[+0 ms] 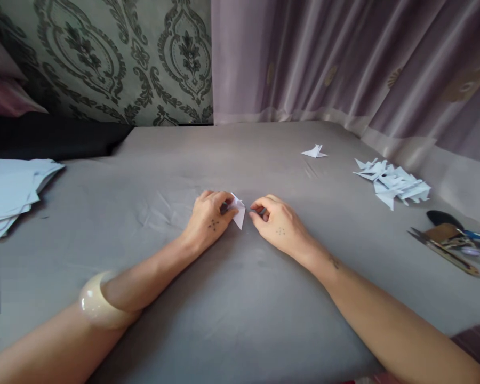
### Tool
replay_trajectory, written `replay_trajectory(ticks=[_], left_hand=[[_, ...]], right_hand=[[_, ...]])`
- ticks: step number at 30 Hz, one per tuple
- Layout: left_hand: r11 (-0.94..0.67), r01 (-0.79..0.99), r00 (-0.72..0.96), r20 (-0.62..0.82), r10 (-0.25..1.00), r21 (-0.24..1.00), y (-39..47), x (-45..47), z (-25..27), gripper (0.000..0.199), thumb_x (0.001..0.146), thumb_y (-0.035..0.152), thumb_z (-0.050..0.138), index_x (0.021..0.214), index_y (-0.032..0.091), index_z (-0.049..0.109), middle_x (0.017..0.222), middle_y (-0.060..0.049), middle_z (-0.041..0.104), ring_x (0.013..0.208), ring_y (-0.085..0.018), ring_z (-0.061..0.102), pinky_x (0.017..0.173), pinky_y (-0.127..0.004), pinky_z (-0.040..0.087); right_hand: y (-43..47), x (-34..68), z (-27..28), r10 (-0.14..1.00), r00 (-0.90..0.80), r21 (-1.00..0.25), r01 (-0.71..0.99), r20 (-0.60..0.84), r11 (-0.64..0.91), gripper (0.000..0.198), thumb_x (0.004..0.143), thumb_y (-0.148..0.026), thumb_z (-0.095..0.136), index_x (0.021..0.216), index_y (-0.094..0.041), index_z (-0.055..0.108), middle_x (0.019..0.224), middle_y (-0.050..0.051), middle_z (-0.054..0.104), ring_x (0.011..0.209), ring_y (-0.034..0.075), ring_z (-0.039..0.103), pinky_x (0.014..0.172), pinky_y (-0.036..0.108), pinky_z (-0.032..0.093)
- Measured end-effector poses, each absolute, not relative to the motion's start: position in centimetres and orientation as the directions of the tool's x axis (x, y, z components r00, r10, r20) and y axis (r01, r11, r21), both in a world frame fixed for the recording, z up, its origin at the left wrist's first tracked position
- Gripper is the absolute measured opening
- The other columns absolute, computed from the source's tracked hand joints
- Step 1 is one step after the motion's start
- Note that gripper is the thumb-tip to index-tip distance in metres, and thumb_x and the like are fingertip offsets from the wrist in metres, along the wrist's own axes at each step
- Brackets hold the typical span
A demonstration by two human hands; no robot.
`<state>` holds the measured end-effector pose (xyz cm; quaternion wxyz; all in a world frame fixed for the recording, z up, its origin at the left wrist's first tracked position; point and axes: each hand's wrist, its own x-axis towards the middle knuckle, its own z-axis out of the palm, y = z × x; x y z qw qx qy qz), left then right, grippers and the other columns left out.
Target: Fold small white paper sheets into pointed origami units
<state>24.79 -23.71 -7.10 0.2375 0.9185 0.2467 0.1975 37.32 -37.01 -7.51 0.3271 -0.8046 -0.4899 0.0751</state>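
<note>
Between the thumb and fingers of my left hand [212, 213] is a small white folded paper piece [240, 216], its pointed end toward me. Part of the paper is hidden behind those fingers. Just to the right of it is my right hand [280, 221], its fingers curled, with a small gap between thumb and forefinger and nothing visible in it. Farther back lies a single folded paper figure [315, 152] with pointed tips. A pile of similar folded paper pieces [396, 181] is to the right.
Loose sheets of white paper [12, 186] are stacked at the left, near a black cloth [56, 136]. Scissors and other tools [448, 250] lie at the right on the grey cloth surface [248, 314]. A purple curtain [304, 58] and patterned wall [144, 53] stand behind.
</note>
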Motion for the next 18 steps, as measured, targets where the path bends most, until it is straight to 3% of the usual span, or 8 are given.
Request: replay_trajectory(ticks=[5,7,10,14,18], left_hand=[[-0.747,0.398,0.783,0.227,0.579,0.533,-23.7,24.7,-7.0,0.006,0.08,0.023,0.058,0.078,0.021,0.063,0.078,-0.004,0.069,0.078,-0.02,0.061,0.072,-0.032,0.048],[-0.701,0.436,0.76,0.186,0.623,0.565,-23.8,24.8,-6.9,0.005,0.079,0.022,0.059,0.083,0.021,0.061,0.076,-0.003,0.068,0.072,-0.018,0.061,0.067,-0.03,0.047],[-0.603,0.467,0.729,0.105,0.677,0.646,-24.3,24.8,-6.6,0.019,0.078,0.023,0.06,0.097,0.021,0.056,0.074,0.0,0.069,0.064,-0.016,0.062,0.06,-0.028,0.045],[-0.507,0.414,0.744,0.039,0.666,0.757,-25.2,24.7,-6.0,0.021,0.079,0.029,0.06,0.098,0.021,0.054,0.079,-0.001,0.072,0.064,-0.016,0.063,0.061,-0.028,0.046],[-0.518,0.396,0.688,0.129,0.715,0.759,-25.1,24.5,-6.0,0.013,0.08,0.027,0.055,0.09,0.02,0.058,0.079,-0.002,0.07,0.063,-0.015,0.06,0.061,-0.028,0.046]], right_hand=[[-37.2,36.4,-7.0,0.876,0.458,-0.597,0.749,0.153,-0.287,0.009,0.084,-0.032,0.061,0.084,-0.023,0.065,0.088,0.001,0.062,0.07,0.012,0.056,0.064,0.027,0.041],[-37.3,35.9,-6.9,0.891,0.431,-0.569,0.773,0.145,-0.281,0.013,0.082,-0.035,0.065,0.089,-0.024,0.065,0.09,0.001,0.062,0.071,0.013,0.057,0.064,0.027,0.04],[-37.3,35.7,-7.0,0.898,0.417,-0.493,0.817,0.143,-0.301,0.014,0.083,-0.032,0.064,0.095,-0.024,0.064,0.095,0.002,0.062,0.074,0.014,0.059,0.063,0.028,0.039],[-37.3,36.5,-7.1,0.885,0.438,-0.422,0.84,0.157,-0.341,0.014,0.091,-0.027,0.054,0.097,-0.022,0.065,0.099,0.004,0.062,0.074,0.015,0.059,0.063,0.029,0.038],[-37.1,37.1,-7.1,0.869,0.459,-0.415,0.838,0.187,-0.353,0.02,0.093,-0.023,0.047,0.097,-0.021,0.066,0.101,0.006,0.062,0.077,0.016,0.06,0.065,0.028,0.039]])
